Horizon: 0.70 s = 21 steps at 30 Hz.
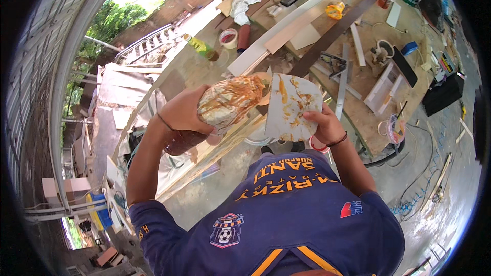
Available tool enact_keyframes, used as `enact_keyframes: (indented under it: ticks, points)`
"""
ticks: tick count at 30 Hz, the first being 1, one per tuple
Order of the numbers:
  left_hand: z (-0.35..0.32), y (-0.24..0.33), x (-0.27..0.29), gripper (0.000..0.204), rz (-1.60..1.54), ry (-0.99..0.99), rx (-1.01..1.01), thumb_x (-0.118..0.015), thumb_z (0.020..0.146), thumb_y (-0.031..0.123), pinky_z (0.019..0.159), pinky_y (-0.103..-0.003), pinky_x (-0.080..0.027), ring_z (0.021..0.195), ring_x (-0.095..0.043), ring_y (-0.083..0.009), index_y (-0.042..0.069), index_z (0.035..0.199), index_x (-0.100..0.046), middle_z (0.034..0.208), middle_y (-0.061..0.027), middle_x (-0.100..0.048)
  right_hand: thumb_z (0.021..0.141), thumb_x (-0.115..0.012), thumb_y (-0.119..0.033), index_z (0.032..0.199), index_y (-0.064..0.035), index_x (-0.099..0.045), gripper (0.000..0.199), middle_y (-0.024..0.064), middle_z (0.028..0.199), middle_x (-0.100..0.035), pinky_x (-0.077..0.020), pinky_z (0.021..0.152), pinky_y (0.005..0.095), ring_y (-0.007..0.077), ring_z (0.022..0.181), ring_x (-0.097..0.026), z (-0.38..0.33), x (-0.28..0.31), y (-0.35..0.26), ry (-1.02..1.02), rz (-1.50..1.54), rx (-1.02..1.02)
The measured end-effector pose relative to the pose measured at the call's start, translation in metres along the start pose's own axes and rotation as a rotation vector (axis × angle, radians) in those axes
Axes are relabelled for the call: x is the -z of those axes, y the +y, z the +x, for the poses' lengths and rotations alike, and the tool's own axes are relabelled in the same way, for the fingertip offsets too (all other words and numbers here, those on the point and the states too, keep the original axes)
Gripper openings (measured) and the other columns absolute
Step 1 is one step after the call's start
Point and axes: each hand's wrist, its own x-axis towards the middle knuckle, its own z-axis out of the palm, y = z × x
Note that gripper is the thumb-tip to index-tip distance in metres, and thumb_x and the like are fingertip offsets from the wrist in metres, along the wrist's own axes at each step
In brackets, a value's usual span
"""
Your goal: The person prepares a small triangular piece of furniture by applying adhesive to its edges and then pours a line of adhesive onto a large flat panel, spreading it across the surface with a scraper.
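Observation:
My left hand [181,112] grips a can wrapped in clear plastic and smeared with brown glue [225,103], tipped on its side at chest height. Its mouth points toward a white flat board piece [290,106] streaked with the same brown glue. My right hand [323,125] holds that board by its lower right corner, tilted up next to the can. A dark bracelet sits on my right wrist. Both hands hover above the edge of a workbench [358,107].
On the workbench lie long wood strips and planks [307,20], a roll of tape [228,38], a green bottle [202,47], a yellow cup [335,10], a white rag [243,5] and small tools. Cables trail on the concrete floor [434,174] at right. Stacked boards stand at left.

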Motion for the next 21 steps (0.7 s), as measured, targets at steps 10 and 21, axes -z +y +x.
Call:
enact_keyframes:
  ticks: [10,21]
  points:
    - [0.000,0.001,0.003,0.079,0.271,-0.218,0.162,-0.082,0.051,0.037,0.076,-0.045,-0.049,0.086,-0.061,-0.0423,-0.001,0.112,-0.047,0.086,-0.0262,-0.063,0.082,-0.059,0.000,0.130,0.0026,-0.042,0.051,0.0143,0.124,-0.055,-0.0465,0.094,0.0391,0.0256,0.113,-0.055,0.005,0.007,0.022,-0.051,-0.006,-0.152]
    - [0.002,0.012,0.007,0.074,0.374,-0.261,0.183,-0.081,0.052,0.032,0.075,-0.045,-0.049,0.084,-0.061,-0.0424,0.000,0.109,-0.047,0.082,-0.0253,-0.062,0.082,-0.059,-0.001,0.131,0.0018,-0.042,0.052,0.0131,0.122,-0.056,-0.0446,0.096,0.0353,0.0224,0.111,-0.056,0.014,0.018,0.029,-0.144,-0.100,-0.187]
